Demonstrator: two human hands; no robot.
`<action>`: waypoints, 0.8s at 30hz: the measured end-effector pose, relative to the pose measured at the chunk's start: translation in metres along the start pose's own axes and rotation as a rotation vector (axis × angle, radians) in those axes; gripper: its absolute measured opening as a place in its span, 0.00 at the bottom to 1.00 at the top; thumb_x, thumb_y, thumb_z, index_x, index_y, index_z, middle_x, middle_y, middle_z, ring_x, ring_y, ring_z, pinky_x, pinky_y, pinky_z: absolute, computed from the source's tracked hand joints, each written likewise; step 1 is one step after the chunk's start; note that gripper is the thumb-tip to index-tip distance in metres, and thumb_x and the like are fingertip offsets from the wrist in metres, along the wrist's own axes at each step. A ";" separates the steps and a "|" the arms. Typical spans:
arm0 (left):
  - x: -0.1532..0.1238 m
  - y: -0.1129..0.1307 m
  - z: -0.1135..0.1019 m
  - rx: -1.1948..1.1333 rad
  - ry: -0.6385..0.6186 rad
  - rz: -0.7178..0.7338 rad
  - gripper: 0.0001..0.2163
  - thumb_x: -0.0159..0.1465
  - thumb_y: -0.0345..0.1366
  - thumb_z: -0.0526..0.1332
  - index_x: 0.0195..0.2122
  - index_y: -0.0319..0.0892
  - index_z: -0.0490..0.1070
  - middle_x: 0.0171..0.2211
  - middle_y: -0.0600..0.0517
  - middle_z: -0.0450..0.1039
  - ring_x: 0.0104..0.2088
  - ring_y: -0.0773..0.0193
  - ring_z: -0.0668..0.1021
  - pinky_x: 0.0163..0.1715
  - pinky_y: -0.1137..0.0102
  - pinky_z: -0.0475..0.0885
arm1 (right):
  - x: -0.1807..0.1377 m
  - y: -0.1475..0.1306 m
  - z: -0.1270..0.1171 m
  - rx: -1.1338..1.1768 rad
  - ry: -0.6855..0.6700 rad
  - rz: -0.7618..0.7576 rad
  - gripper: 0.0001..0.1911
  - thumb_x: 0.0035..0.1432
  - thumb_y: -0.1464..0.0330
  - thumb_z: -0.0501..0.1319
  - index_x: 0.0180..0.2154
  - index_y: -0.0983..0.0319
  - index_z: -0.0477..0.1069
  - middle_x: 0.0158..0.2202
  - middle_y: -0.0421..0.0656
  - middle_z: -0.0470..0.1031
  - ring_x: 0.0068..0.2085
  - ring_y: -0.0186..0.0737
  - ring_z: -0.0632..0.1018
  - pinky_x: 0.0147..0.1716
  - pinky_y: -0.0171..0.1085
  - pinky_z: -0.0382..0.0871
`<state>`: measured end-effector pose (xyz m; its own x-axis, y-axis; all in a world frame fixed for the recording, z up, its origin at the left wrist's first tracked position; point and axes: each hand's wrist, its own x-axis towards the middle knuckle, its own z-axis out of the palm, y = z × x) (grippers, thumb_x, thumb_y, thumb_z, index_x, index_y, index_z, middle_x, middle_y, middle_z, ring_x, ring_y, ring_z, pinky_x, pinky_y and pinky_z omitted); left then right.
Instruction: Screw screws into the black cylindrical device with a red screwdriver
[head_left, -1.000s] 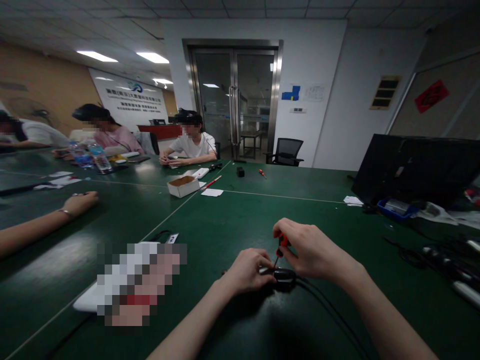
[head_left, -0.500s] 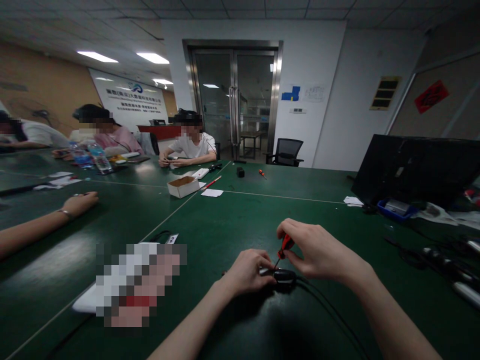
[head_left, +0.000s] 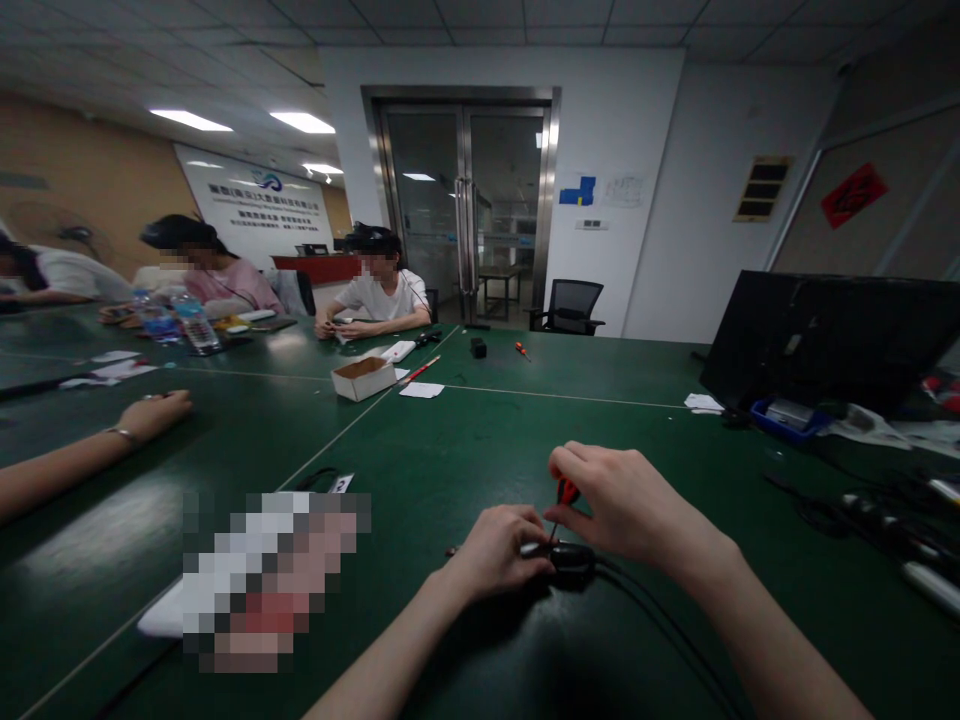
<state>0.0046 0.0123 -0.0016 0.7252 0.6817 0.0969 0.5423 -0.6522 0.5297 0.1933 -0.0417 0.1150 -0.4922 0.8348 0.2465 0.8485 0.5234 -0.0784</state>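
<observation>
**Green table, a black device pinned under a screwdriver**

Green table (head_left: 480,440) surface fills the office view, with glass doors (head_left: 469,200) seen at twelve o'clock behind it. At six o'clock, close to the person's edge, a small black device (head_left: 574,562) is laid flat on the table. The left hand (head_left: 499,550) is curled over its left end, fingers closed down on it so that it is pinned in place. The right hand (head_left: 626,505), at five o'clock, is closed in a pinch round the red handle of a small screwdriver (head_left: 566,491), which is held nearly upright with its thin shaft pointed down at the device's top.

The step is judged to be the working of a screw. It would be done well if the shaft were kept square to the screw, pressure were applied straight down, and the handle were rolled between the fingertips, not swung from the wrist. The device should be held flat so that it cannot twist.

The device is seen as low, dark and slightly glossy, with a pale strip at its left end. A dark cable (head_left: 660,620) is run from it toward four o'clock. Finer detail cannot be made out.

A cardboard box (head_left: 364,378) is stood at eleven o'clock, a monitor (head_left: 825,340) at two o'clock, and a co-worker's hand (head_left: 154,412) is rested at nine o'clock.
</observation>
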 end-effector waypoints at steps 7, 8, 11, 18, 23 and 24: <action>0.000 0.001 0.001 0.027 0.021 -0.007 0.06 0.61 0.36 0.70 0.40 0.47 0.84 0.41 0.51 0.81 0.40 0.59 0.80 0.39 0.72 0.70 | 0.002 -0.002 -0.002 0.025 -0.020 0.009 0.08 0.62 0.73 0.61 0.44 0.60 0.68 0.39 0.42 0.76 0.33 0.38 0.75 0.28 0.35 0.52; 0.000 0.001 0.001 0.026 0.026 -0.007 0.07 0.61 0.36 0.70 0.40 0.47 0.84 0.41 0.51 0.81 0.41 0.58 0.80 0.40 0.72 0.70 | 0.004 -0.002 -0.001 -0.012 -0.008 0.023 0.07 0.63 0.72 0.62 0.43 0.60 0.69 0.38 0.42 0.76 0.32 0.38 0.75 0.28 0.35 0.51; 0.000 0.002 0.000 0.021 0.029 -0.012 0.07 0.61 0.36 0.70 0.40 0.47 0.84 0.41 0.51 0.81 0.41 0.58 0.80 0.41 0.71 0.70 | 0.005 -0.001 0.001 -0.088 0.009 0.047 0.06 0.65 0.65 0.64 0.39 0.60 0.70 0.33 0.42 0.76 0.31 0.40 0.75 0.27 0.36 0.49; -0.001 0.005 -0.003 0.015 0.005 -0.026 0.08 0.62 0.35 0.70 0.43 0.46 0.83 0.42 0.51 0.80 0.42 0.59 0.79 0.40 0.72 0.70 | 0.001 0.006 0.002 0.111 -0.001 -0.014 0.11 0.58 0.73 0.65 0.43 0.61 0.69 0.39 0.42 0.76 0.36 0.39 0.76 0.31 0.35 0.57; -0.001 0.004 -0.003 0.013 0.013 -0.032 0.10 0.61 0.37 0.71 0.44 0.47 0.83 0.43 0.51 0.80 0.42 0.58 0.79 0.42 0.70 0.71 | 0.004 0.005 0.002 0.034 -0.005 0.018 0.09 0.61 0.71 0.65 0.44 0.60 0.69 0.38 0.42 0.77 0.34 0.39 0.76 0.30 0.35 0.53; -0.001 0.003 -0.003 0.015 0.013 -0.029 0.10 0.61 0.37 0.71 0.44 0.47 0.83 0.43 0.51 0.80 0.42 0.57 0.79 0.42 0.69 0.71 | 0.004 0.005 0.002 -0.001 -0.011 0.028 0.08 0.62 0.69 0.65 0.43 0.60 0.70 0.37 0.42 0.77 0.33 0.40 0.76 0.29 0.35 0.52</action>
<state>0.0040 0.0103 0.0027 0.7032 0.7049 0.0930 0.5697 -0.6369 0.5194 0.1949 -0.0354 0.1138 -0.4701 0.8511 0.2336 0.8622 0.4994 -0.0846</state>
